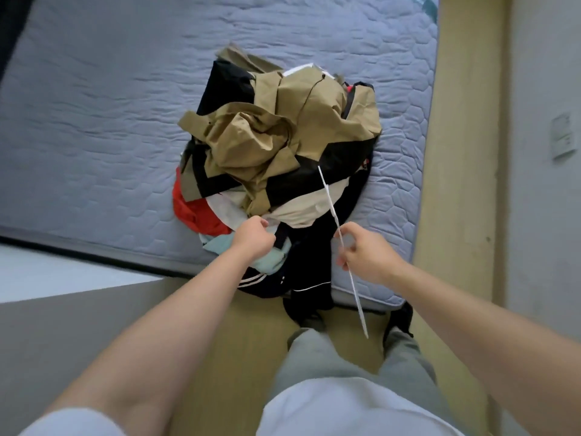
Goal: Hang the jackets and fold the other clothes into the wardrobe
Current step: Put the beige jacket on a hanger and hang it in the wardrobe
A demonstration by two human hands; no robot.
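Observation:
A heap of clothes [276, 146] lies on the near right part of a grey quilted mattress [94, 121]. A crumpled tan jacket tops the heap, with black, red, cream and pale blue garments beneath it. A dark garment with white stripes [301, 278] hangs over the mattress edge. My left hand [253, 236] is closed on the fabric at the heap's near edge, by the pale blue piece. My right hand [364, 256] grips a thin white hanger [341, 234], seen edge-on, slanting from the heap down past the mattress edge.
A beige wooden floor [456, 152] runs along the mattress's right side and beneath my legs. A grey wall with a white switch plate [562, 136] stands at the right. A grey surface [78, 325] sits at the lower left.

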